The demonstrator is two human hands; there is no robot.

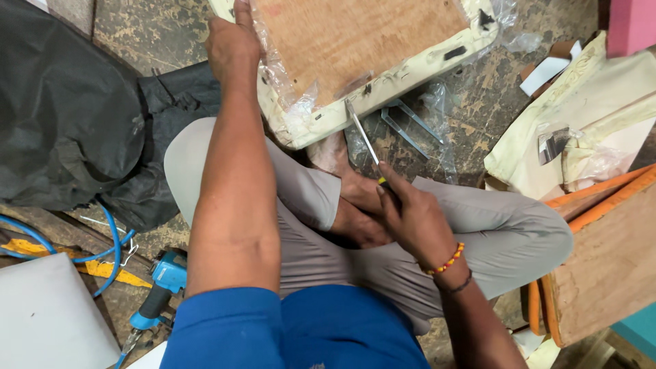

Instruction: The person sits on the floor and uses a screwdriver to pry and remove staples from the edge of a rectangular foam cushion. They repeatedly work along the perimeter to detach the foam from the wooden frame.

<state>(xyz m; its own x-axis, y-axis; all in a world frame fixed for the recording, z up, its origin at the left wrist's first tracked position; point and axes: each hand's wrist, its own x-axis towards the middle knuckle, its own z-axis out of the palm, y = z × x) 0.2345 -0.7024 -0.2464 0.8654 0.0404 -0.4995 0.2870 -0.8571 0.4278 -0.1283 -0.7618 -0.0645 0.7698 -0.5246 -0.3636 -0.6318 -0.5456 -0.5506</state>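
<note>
Right hand [410,219] closed around the handle of a screwdriver [362,137], fingers wrapped, index finger laid along the top of the grip. Wrist carries a beaded band in red and yellow and a dark thread. Forearm runs in from the lower right, bent at the wrist toward the seat board [355,41].

Screwdriver shaft slants up and to the left from the fist; its tip meets the near edge of the seat board, where the cream covering folds over the wood. Handle mostly hidden in the hand, a yellow spot showing.

Left hand [232,41] grips the left edge of the seat board, fingers curled over it, arm stretched nearly straight up the view.

Seat board lies tilted, bare brown wood side up, cream fabric wrapped round its rim, clear plastic film [280,75] crumpled at its left corner. Small dark staples or tabs dot the rim.

Just below the seat board: person's crossed legs in grey trousers, bare feet.

Right of it: a heap of cream fabric [581,116], and a wooden panel with orange edging [608,260].

Left of it: black cloth [68,102]. Lower left of it: blue air hose [109,239] and blue pneumatic stapler [160,287] on the floor.
</note>
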